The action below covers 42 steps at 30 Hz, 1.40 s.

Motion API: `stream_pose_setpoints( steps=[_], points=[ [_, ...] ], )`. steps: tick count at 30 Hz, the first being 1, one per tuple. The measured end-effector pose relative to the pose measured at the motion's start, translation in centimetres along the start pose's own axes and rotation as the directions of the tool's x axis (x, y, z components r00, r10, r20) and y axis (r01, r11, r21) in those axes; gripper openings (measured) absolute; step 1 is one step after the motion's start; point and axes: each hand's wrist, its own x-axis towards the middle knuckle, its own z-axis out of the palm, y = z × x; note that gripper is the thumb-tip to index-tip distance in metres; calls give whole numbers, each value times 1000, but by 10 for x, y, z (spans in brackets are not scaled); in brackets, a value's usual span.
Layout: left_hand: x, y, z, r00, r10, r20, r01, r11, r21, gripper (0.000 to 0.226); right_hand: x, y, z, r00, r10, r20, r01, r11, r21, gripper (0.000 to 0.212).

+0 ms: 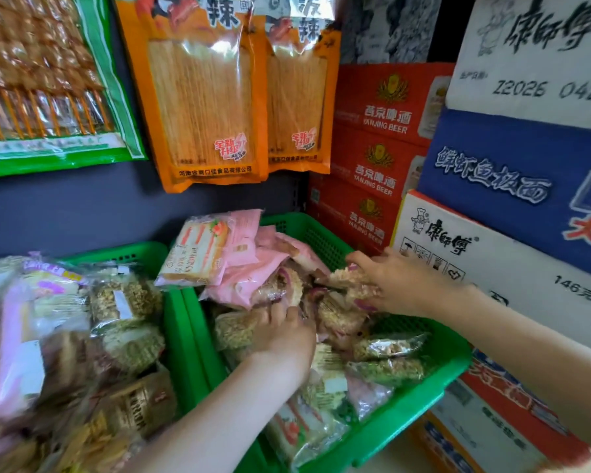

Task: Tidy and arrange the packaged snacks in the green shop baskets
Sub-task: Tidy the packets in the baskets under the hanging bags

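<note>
Green plastic frames the nearest part of the scene — the right-hand basket (434, 377), its rim tilted toward the camera, filled with clear-wrapped snack packs (386, 349) of crumbly, grainy cakes. Both hands reach into it. The left hand (284, 332) is buried among the packs in the middle, fingers curled down into them; whether it actually grips one cannot be told. The right hand (386, 278) sits a little farther back, fingers and thumb curled round a pale crumbly pack (347, 278). Behind them pink packets (249, 268) lean against the basket's back wall. Just beside it on the left stands a second green basket (171, 322), heaped with blurred wrapped snacks (123, 302). Farther off, orange hanging bags (205, 97) and a green-edged bag (48, 80) hang on the dark wall — red beer cartons (382, 121) and white noodle boxes (526, 56) are stacked at right.
</note>
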Motion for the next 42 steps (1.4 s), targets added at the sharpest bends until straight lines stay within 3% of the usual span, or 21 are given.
stream_pose_setpoints(
  steps=[4, 7, 9, 11, 15, 19, 23, 25, 28, 31, 33, 36, 38, 42],
  points=[
    [-8, 2, 6, 998, 36, -43, -36, 999, 5, 58, -14, -11, 6, 995, -87, -58, 77, 983, -169, 79],
    [-13, -5, 8, 995, 27, -95, -31, 999, -43, 56, -23, -16, 0, 974, -224, 40, 227, 953, -201, 98],
    [-15, -8, 8, 993, 8, -114, -15, 998, -63, 53, -29, -19, -2, 953, -261, 155, 286, 943, -169, 72],
    [-17, -8, 6, 994, 1, -107, -9, 997, -75, 53, -34, -23, -4, 946, -201, 253, 231, 968, -96, 39],
    [-21, -8, 3, 996, 8, -84, -13, 998, -64, 61, -31, -36, -9, 882, -97, 460, 158, 983, -97, 78],
    [-25, -10, 0, 997, -8, -76, -1, 992, -125, 60, -28, -56, -4, 854, -44, 518, 201, 947, -250, 75],
    [-35, -17, -3, 984, -5, -181, -30, 981, -190, 38, -24, -57, -3, 918, -96, 386, 229, 921, -316, 58],
    [-42, -23, -6, 972, -16, -236, -60, 948, -311, 33, -18, -55, -12, 947, -96, 308, 184, 945, -272, 56],
    [-55, -41, -16, 957, -107, -269, -68, 820, -568, 32, -11, -58, -45, 982, -67, 178, 93, 986, -136, 47],
    [-73, -77, -28, 929, -209, -306, -81, 691, -718, 24, -7, -71, -82, 996, -41, -76, 45, 997, 61, 41],
    [-89, -107, -33, 894, -304, -329, -70, 630, -774, 26, -4, -90, -101, 969, -24, -244, 71, 980, 187, 36],
    [-124, -154, -32, 813, -449, -370, -41, 590, -806, 28, 9, -130, -114, 932, -13, -362, 163, 907, 389, 25],
    [-150, -184, -27, 738, -549, -393, 4, 586, -810, 26, 23, -159, -112, 917, -36, -398, 248, 833, 494, 27],
    [-196, -238, -6, 553, -729, -403, 192, 582, -790, 29, 48, -211, -97, 930, -158, -331, 320, 792, 521, 37]
  ],
)
